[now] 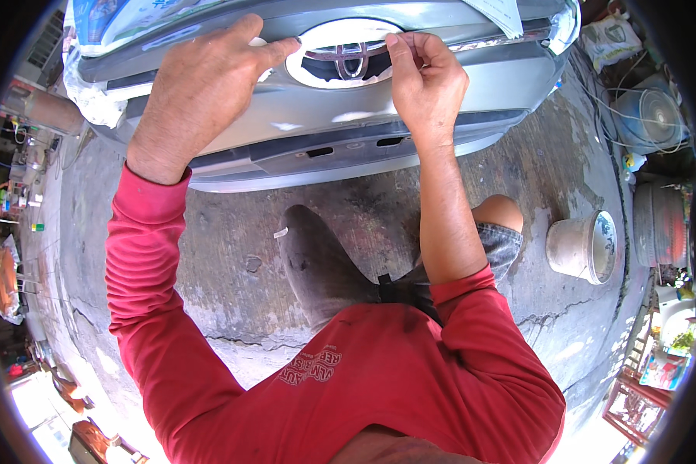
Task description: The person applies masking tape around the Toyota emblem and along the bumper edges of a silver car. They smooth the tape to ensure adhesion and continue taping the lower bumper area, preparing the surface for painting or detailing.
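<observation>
- Car panel, one: glossy grey, curved, with light patches on its face; it stands ahead of the person, above the floor, a bright strip visible on either side of its centre.
- Sheets, two seen: a blue-and-white one over the panel's upper left, a pale one hanging to a point at upper right.
- Bucket, one: pale, well apart from the panel, right of the legs.
- Hands, two: left hand has a fingertip at the ring's left edge (its grasp cannot be told); right hand has its thumb tip at the upper right edge, fingers curled beside it, pinch or press not clear.
- Ring, one: white, oval, surrounding the emblem at the panel's upper middle.
- Emblem, one: chrome curves on a dark ground, inside the ring.
- Slots, two: dark, low on the panel.
</observation>
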{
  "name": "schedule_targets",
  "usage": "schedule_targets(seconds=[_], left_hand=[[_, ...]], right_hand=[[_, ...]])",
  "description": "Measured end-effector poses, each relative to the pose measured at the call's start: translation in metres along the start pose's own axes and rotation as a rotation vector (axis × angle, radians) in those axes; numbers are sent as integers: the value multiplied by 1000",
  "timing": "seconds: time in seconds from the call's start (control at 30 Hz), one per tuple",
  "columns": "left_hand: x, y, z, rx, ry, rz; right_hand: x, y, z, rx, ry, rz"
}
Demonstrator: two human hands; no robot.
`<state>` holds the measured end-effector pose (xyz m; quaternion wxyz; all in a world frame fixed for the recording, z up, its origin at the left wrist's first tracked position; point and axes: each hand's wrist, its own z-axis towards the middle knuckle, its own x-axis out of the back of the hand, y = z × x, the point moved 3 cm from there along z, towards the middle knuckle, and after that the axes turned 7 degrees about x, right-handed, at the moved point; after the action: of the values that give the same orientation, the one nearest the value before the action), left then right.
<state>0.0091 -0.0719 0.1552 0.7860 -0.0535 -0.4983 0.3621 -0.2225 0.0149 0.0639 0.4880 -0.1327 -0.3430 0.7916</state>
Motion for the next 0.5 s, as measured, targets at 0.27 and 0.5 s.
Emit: schedule_targets(seconds=[0.27, 0.5], left_hand=[[-4, -3, 0, -11, 0, -20], [7, -1, 3, 3, -55, -74]], right_hand=[[6, -6, 16, -99, -79, -75], [20, -6, 31, -154, -313, -339]])
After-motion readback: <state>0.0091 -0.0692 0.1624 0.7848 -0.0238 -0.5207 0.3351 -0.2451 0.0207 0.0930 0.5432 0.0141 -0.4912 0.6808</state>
